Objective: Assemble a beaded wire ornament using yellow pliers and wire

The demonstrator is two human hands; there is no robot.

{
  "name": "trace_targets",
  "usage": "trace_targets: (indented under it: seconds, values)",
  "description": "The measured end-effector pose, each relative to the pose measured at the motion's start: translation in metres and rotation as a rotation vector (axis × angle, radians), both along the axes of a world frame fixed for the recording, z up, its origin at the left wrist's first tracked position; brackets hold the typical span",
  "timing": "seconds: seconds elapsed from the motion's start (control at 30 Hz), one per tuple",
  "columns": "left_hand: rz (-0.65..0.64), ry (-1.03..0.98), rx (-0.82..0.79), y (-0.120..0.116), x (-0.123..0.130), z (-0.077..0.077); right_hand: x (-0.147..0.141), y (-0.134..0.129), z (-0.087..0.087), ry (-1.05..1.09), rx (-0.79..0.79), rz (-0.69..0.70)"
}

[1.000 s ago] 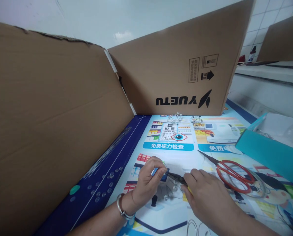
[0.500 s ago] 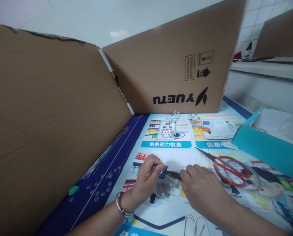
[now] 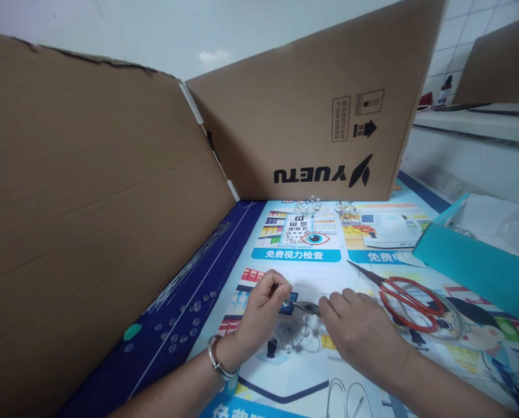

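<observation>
The left hand (image 3: 263,307) pinches a beaded wire piece (image 3: 296,335), fingers closed; the right hand's (image 3: 357,325) fingers wrap needle-nose pliers (image 3: 306,307), which point left, long axis sideways over the surface (image 3: 307,278).

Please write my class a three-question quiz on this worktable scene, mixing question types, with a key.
1. Which hand grips the pliers?
A) left hand
B) right hand

2. True or false: the red-handled scissors lie outside the teal box.

3. Fill in the colour: the small clear beads lie scattered on the dark ____ band at the picture's left.

Key: 1 B; 2 true; 3 blue.
</observation>
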State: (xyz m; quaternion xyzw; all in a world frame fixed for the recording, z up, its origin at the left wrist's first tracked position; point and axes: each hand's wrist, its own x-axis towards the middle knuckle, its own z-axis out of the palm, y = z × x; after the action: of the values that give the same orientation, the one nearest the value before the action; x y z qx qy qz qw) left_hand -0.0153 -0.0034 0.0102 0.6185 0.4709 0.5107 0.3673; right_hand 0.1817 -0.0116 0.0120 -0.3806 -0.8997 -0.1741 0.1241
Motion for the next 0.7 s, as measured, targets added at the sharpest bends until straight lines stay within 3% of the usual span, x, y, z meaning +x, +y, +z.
trace_targets:
  seconds: [0.23, 0.37, 0.7]
  values:
    - [-0.035, -0.061, -0.049, 0.002, 0.000, -0.001, -0.002, -0.001, -0.001, 0.033, -0.043, 0.130]
    - [-0.040, -0.077, -0.046, 0.003, -0.003, -0.002, 0.002, 0.005, 0.004, 0.057, -0.003, 0.034]
    - [-0.096, -0.094, -0.049, 0.004, -0.008, -0.003, -0.005, 0.007, 0.006, 0.072, -0.057, -0.031]
